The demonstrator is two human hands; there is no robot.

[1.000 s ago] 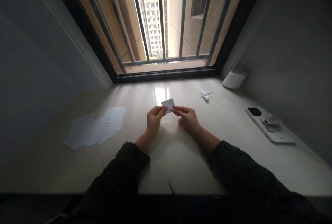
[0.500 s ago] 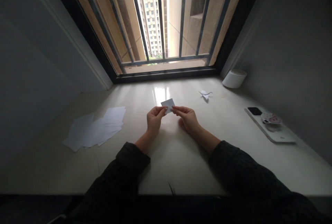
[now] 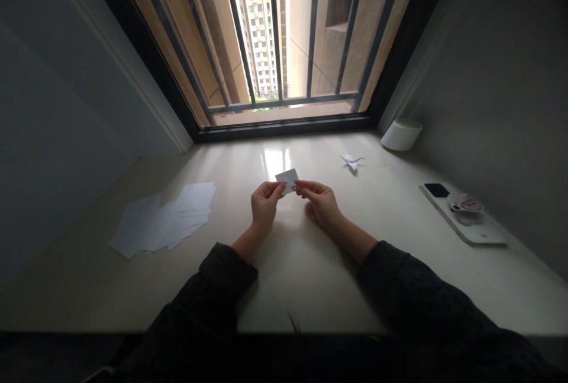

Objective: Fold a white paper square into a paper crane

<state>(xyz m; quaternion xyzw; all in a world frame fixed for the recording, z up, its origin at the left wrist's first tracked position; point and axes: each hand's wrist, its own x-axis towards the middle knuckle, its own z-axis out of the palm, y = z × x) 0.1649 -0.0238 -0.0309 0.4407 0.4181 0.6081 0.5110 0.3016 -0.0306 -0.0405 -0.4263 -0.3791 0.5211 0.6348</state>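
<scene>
A small folded piece of white paper (image 3: pixel 287 179) is held just above the pale tabletop (image 3: pixel 310 264), in the middle of the view. My left hand (image 3: pixel 263 206) pinches its left lower edge with thumb and fingers closed. My right hand (image 3: pixel 320 200) pinches its right lower edge the same way. Both forearms in dark sleeves reach in from the near edge.
A loose spread of white paper sheets (image 3: pixel 164 220) lies to the left. A small folded paper figure (image 3: pixel 352 161) sits at the far right of centre. A white cylinder (image 3: pixel 402 134) stands in the far right corner. A phone with a round grip (image 3: pixel 461 213) lies at right. A barred window (image 3: pixel 275 51) is behind.
</scene>
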